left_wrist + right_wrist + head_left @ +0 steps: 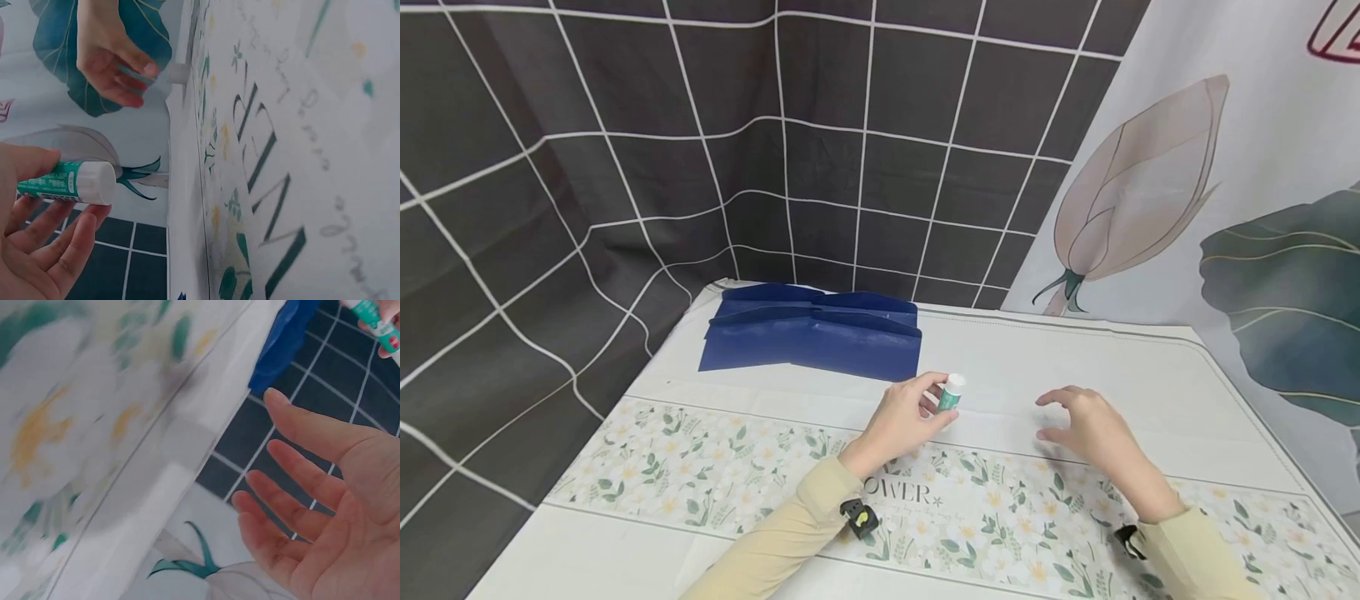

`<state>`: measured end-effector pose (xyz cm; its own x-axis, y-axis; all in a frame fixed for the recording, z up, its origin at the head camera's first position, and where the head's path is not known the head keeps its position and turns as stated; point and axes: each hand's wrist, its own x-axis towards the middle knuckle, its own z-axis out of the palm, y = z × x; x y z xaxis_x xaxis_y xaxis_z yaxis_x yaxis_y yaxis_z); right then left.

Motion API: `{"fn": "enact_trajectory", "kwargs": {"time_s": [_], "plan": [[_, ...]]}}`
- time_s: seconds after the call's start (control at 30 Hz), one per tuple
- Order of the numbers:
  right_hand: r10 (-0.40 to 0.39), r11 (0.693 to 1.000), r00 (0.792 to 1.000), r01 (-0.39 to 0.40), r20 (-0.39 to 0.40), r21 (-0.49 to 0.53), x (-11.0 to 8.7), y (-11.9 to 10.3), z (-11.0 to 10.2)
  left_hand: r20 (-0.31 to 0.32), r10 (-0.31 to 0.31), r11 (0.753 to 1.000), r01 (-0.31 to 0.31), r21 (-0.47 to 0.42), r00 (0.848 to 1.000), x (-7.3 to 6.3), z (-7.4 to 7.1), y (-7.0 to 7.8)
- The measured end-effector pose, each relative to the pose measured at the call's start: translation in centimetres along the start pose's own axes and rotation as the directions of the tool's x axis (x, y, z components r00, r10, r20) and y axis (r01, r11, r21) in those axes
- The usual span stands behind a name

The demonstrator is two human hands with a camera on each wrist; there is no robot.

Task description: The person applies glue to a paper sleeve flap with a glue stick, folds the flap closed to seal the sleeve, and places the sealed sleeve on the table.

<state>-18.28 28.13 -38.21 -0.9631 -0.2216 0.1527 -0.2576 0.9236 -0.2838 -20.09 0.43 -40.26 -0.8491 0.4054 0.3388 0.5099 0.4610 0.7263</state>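
Observation:
A small glue stick (951, 393) with a green label and white ends is pinched between the thumb and fingers of my left hand (901, 422), above the table. Its white end points up in the head view; in the left wrist view the glue stick (69, 181) lies across the fingers. My right hand (1086, 425) is apart from it, to the right, with fingers spread and gently bent and nothing in its grasp. In the left wrist view, a faint pale ridged cylinder (179, 73) shows beside the right hand's fingertips, near the table surface.
Dark blue folded sheets (812, 333) lie at the table's back left, beyond the left hand. A white cloth with a floral band (700, 467) covers the table (1120, 354). Behind hang a dark grid-patterned curtain (820, 158) and a pale flower-printed one (1157, 200).

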Motion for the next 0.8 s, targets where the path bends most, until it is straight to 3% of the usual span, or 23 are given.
{"fn": "enact_trajectory", "kwargs": {"time_s": [0.2,0.4,0.8], "plan": [[-0.079,0.995,0.993,0.084,-0.084,0.059,0.2,-2.3,-0.2,-0.021,-0.008,0.997,0.007,-0.074,1.0,0.1,-0.2,0.5],[-0.182,0.962,0.971,0.209,-0.156,0.174,0.4,-4.3,0.2,-0.045,0.008,0.992,-0.014,-0.122,0.999,0.1,-0.1,0.5],[-0.196,0.928,0.962,0.244,-0.19,0.281,0.7,-6.0,1.0,-0.1,0.022,0.975,-0.043,-0.218,0.995,0.4,0.0,1.0]]}}
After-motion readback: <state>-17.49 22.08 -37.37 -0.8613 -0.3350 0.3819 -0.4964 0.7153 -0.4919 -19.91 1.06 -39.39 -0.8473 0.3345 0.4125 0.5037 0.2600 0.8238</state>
